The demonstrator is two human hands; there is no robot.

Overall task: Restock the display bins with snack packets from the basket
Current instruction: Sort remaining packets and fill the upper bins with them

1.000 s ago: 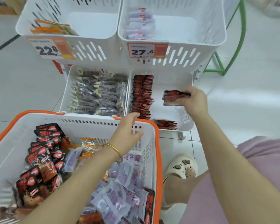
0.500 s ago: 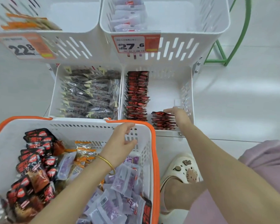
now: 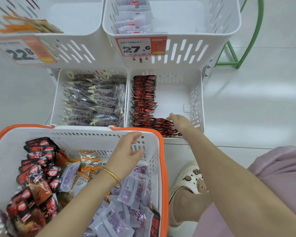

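A white basket with an orange rim [image 3: 162, 168] sits in front of me, holding red-black, purple and orange snack packets. My left hand [image 3: 126, 151] hovers open over its far right corner, holding nothing. My right hand [image 3: 179, 122] reaches into the lower right display bin [image 3: 199, 100], fingers extended onto a short stack of red-black packets [image 3: 162, 124] at the bin's front. A long row of red-black packets [image 3: 143, 98] stands along that bin's left wall.
The lower left bin [image 3: 55, 100] is filled with dark clear-wrapped packets. The upper left bin [image 3: 75, 50] holds orange packets, the upper right bin [image 3: 186, 50] pale purple ones. A green metal frame [image 3: 246, 43] stands at the right. My white clog [image 3: 190, 180] rests beside the basket.
My right hand carried a bundle of red-black packets down into the lower right bin and set it at the front; the fingers now rest on the stack. The left hand stayed over the basket.
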